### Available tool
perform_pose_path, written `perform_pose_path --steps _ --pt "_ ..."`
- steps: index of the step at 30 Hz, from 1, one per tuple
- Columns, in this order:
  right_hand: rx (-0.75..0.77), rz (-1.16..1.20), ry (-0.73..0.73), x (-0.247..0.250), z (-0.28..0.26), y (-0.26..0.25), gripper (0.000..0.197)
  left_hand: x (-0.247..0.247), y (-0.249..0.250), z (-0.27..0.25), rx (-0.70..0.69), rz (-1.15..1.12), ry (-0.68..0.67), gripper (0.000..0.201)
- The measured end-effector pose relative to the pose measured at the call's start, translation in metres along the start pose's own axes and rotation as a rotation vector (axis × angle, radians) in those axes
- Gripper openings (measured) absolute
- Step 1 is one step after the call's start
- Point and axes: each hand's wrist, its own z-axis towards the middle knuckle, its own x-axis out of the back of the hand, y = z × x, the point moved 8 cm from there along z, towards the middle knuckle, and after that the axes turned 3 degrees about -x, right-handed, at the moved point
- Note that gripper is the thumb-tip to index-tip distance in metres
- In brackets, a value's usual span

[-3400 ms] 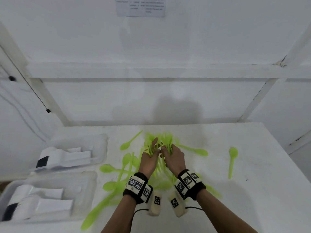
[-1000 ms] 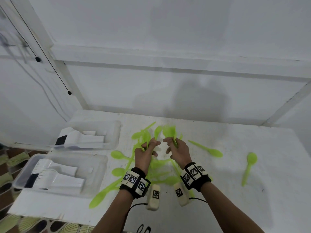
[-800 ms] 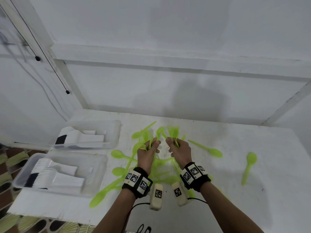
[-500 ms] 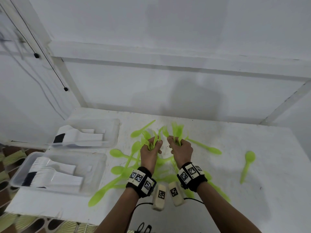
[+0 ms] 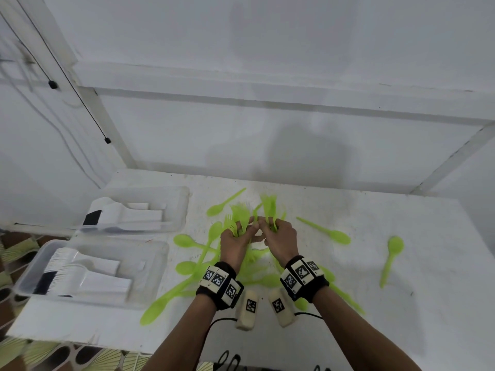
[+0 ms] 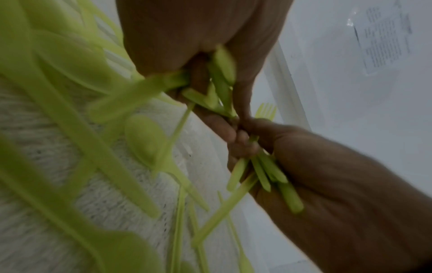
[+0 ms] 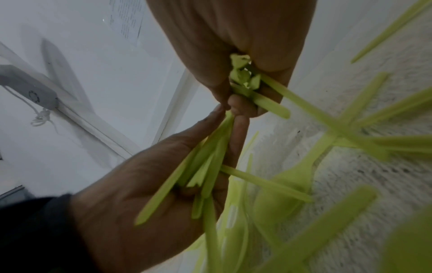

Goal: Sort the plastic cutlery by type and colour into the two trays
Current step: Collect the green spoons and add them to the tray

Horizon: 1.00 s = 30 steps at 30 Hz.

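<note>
At the middle of the table my left hand (image 5: 237, 234) grips a bunch of green forks (image 5: 239, 213), tines pointing away from me. My right hand (image 5: 274, 230) grips a second bunch of green forks (image 5: 270, 204), and the fingertips of the two hands meet. In the left wrist view the left hand (image 6: 187, 46) is curled round the fork handles (image 6: 219, 79), with the right hand (image 6: 304, 157) just beyond. The right wrist view has the right hand (image 7: 233, 46) round its handles (image 7: 245, 79). Green spoons (image 5: 225, 203) lie scattered on the table (image 5: 348, 330).
Two clear trays stand at the left. The far tray (image 5: 184, 207) and the near tray (image 5: 160, 266) both hold stacked white cutlery. Loose green spoons (image 5: 328, 232) (image 5: 391, 259) lie to the right, others (image 5: 160, 303) under my wrists. The table's front-left edge is close.
Both hands have closed tighter on their fork bunches and drawn together until the fingertips touch. The bunches now stand more upright. The spoons on the table have not moved.
</note>
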Motion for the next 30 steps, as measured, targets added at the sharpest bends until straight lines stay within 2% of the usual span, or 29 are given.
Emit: perform_pose_path --steps 3,5,7,11,16,20,26,27,30 --pt "-0.078 0.102 -0.119 -0.007 0.003 0.006 0.032 0.001 0.003 0.001 -0.022 0.087 -0.051 0.03" --pt "-0.117 0.171 -0.174 -0.008 0.004 0.009 0.032 0.007 0.004 0.001 -0.042 0.102 -0.018 0.02" --pt "-0.118 0.155 -0.184 -0.008 0.005 0.01 0.028 0.011 0.001 0.0 -0.018 0.037 0.026 0.02" --pt "-0.123 0.173 -0.146 -0.007 0.002 0.013 0.021 0.011 -0.01 0.0 0.036 -0.067 0.044 0.025" --pt "-0.104 0.187 -0.085 -0.003 0.004 0.01 0.023 0.014 -0.012 0.003 0.067 -0.063 0.06 0.03" --pt "-0.068 0.092 -0.106 -0.003 0.008 0.007 0.025 0.008 -0.008 0.001 0.046 -0.049 0.01 0.012" --pt "-0.063 0.104 -0.073 -0.003 0.01 0.011 0.017 0.006 -0.01 -0.003 0.016 -0.027 0.024 0.002" --pt "-0.069 0.122 -0.077 -0.004 0.01 0.012 0.017 0.006 -0.01 -0.003 0.017 -0.029 0.025 0.004" --pt "-0.099 0.165 -0.095 -0.007 0.01 0.022 0.018 0.006 -0.013 -0.004 0.023 -0.044 0.034 0.025"
